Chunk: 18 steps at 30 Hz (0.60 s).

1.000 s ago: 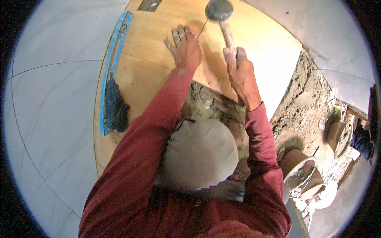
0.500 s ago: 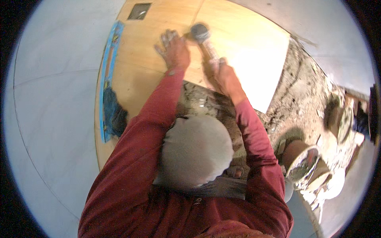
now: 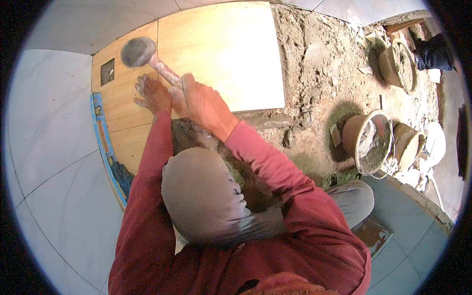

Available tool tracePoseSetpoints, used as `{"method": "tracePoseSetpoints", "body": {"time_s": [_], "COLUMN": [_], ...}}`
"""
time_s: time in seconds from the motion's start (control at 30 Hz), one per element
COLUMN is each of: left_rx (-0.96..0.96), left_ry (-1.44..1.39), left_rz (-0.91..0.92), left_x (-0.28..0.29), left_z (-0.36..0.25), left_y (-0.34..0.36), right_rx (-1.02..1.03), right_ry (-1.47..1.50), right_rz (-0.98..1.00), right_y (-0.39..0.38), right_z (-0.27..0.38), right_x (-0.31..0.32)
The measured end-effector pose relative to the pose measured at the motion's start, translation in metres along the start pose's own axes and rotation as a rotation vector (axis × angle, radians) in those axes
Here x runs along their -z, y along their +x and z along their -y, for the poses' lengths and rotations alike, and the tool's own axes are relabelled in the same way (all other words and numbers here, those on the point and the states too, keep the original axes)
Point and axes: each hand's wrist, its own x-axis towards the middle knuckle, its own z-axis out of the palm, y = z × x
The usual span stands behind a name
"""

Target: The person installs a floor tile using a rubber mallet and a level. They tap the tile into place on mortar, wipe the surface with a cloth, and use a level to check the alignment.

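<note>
Two arms in dark red sleeves (image 3: 275, 162) reach away from the lower edge, past a grey-trousered knee (image 3: 196, 196) that sits just short of the wood-toned tiles (image 3: 211, 44) and hides the ground behind it. A pale mark on the shirt (image 3: 216, 265) is too small to read. On the left part of the tiles, the left hand (image 3: 155, 96) rests with fingers spread; its palm is hidden, so whether anything lies under it cannot be told. Over the tiles' near edge, the right hand (image 3: 204, 105) is closed around the handle of a mallet (image 3: 142, 53). The dark head is above the tiles' left part, slightly blurred; whether it touches them is unclear. Along the tiles' left edge lies a blue spirit level (image 3: 104, 140), its markings illegible, partly covered by a dark cloth (image 3: 122, 177). Right of the tiles spreads rough mortar (image 3: 314, 64) with a nearer bucket (image 3: 354, 137) and a farther bucket (image 3: 393, 66). Beyond, dark blue fabric (image 3: 435, 54) is hard to make out.
</note>
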Motion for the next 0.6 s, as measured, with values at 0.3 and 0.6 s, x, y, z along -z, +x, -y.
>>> {"method": "tracePoseSetpoints", "body": {"time_s": [0.3, 0.6], "left_rx": [0.018, -0.556], "left_ry": [-0.045, -0.177], "left_rz": [-0.324, -0.288], "left_x": [-0.007, 0.046], "left_z": [0.036, -0.073], "left_y": [0.012, -0.015], "right_rx": [-0.078, -0.276], "right_ry": [0.018, -0.045], "right_rz": [0.053, -0.127], "right_y": [-0.019, -0.118], "right_z": [0.018, -0.08], "right_x": [0.045, 0.123]}}
